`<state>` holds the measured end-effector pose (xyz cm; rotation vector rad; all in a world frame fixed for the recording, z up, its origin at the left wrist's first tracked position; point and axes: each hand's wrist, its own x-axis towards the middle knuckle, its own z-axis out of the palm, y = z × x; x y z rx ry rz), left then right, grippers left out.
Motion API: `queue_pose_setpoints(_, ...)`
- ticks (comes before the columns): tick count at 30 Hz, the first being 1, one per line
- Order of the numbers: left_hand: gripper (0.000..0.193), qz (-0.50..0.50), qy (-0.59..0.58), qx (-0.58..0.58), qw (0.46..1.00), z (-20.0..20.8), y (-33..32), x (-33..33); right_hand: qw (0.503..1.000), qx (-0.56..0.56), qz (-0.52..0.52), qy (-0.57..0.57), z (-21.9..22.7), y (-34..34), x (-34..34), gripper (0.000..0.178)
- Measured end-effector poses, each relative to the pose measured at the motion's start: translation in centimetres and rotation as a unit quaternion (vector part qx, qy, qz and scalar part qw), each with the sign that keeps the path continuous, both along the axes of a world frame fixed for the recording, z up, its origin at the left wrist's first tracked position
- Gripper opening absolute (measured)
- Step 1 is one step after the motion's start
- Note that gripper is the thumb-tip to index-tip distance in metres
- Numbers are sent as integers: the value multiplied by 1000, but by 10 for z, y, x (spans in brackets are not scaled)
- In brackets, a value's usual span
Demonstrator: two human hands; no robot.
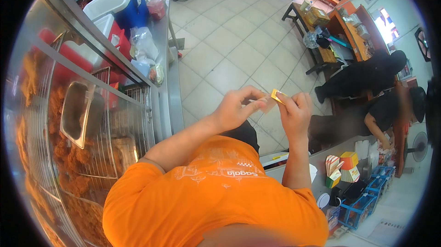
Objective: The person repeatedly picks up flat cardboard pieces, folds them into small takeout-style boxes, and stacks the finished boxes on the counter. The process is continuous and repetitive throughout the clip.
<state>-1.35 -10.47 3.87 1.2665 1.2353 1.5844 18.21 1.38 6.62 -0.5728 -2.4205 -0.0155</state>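
Note:
In front of my orange shirt, both hands are raised close together over the tiled floor. My right hand (295, 115) is closed, with thumb and fingers pinching a small yellow packet (276, 95). My left hand (240, 109) is closed too, its thumb and fingertips pressed together beside a small, pale, see-through piece (269, 105) that spans the gap to the packet. Whether this piece is part of the packet or a separate thin bag, I cannot tell. The fingers partly hide both.
A glass-fronted cabinet with fried pieces on wire racks (76, 180) and a metal pan (76, 114) stands at left. Behind it are coolers (131, 6) and a steel table (167, 58). At right, a counter holds cartons (349, 160) and blue baskets (360, 208); two people in black (365, 75) are nearby.

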Motion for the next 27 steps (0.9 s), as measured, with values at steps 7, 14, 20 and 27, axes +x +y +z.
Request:
queue_pose_setpoints(7,18,2,-235,-71,969,-2,5,-15,953,-144,-8,267,-34,-15,-33,28)
queue_pose_setpoints(14,13,-26,-232,-3,972,-12,3,-13,602,-628,80,487,-62,-51,-53,19)
queue_pose_setpoints(20,17,-18,-208,13,978,-5,0,-7,570,-677,143,443,-55,-48,-53,33)
queue_pose_setpoints(27,16,-55,-162,7,985,0,-2,-14,635,-667,122,369,-48,-29,-34,43)
